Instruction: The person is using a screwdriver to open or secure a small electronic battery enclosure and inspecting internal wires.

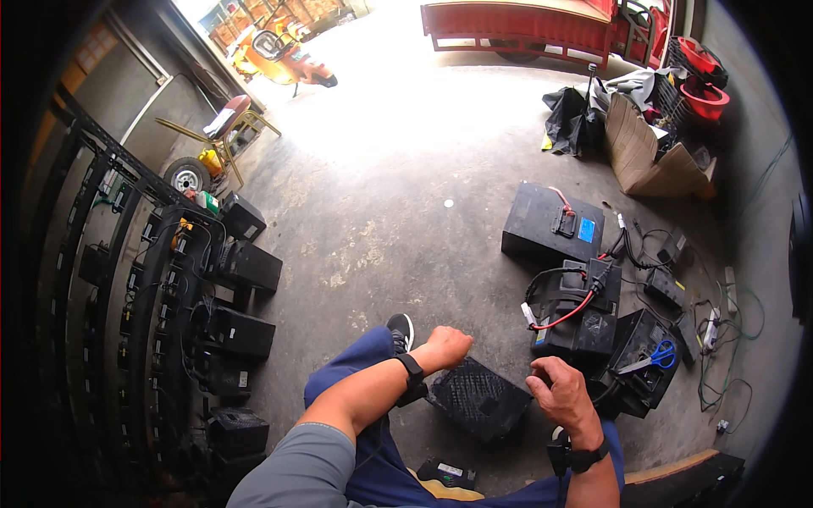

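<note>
Hovering over a black ribbed panel [479, 398], left hand [447, 345] a loose fist, right hand [561, 396] curled, both empty

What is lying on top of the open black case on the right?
On the black case beside the right hand lies a pair of blue-handled scissors. What is deeper inside the case is too dark to make out.

Daylight glare overexposes the doorway; dark, perhaps blurred, fisheye-bent edges
</note>
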Motion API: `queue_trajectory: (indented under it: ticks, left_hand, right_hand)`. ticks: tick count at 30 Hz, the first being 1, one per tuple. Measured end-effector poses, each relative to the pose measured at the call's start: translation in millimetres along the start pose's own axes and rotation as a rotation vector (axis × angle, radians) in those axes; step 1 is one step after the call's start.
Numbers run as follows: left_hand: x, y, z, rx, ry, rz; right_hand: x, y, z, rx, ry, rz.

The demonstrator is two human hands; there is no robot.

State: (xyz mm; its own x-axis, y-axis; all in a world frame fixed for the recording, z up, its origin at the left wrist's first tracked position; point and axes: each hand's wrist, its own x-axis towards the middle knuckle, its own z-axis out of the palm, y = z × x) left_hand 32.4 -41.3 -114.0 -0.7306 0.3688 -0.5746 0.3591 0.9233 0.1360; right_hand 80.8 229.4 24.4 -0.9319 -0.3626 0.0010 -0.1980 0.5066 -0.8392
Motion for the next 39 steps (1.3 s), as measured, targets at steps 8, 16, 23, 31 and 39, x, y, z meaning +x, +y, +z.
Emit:
queue_trajectory:
  ticks: [8, 16, 23, 31, 39]
  left_hand:
    - [-2, 4, -13, -0.002, 0.039, 0.0]
    - [5, -5, 6, -0.007, 0.031, 0.053]
    - [5, -4, 9, -0.047, 0.122, 0.095]
    - [-5, 1, 24, 0.023, 0.169, 0.105]
    - [-16, 8, 31, 0.042, 0.256, 0.053]
  right_hand:
    - [-1, 1, 0, -0.002, 0.019, -0.027]
    - [-1, 2, 2, 0.001, 0.026, -0.035]
    - [-1, 1, 1, -0.016, 0.013, -0.026]
    - [-5, 5, 1, -0.013, 0.041, -0.088]
    - [-21, 2, -7, -0.002, 0.066, -0.102]
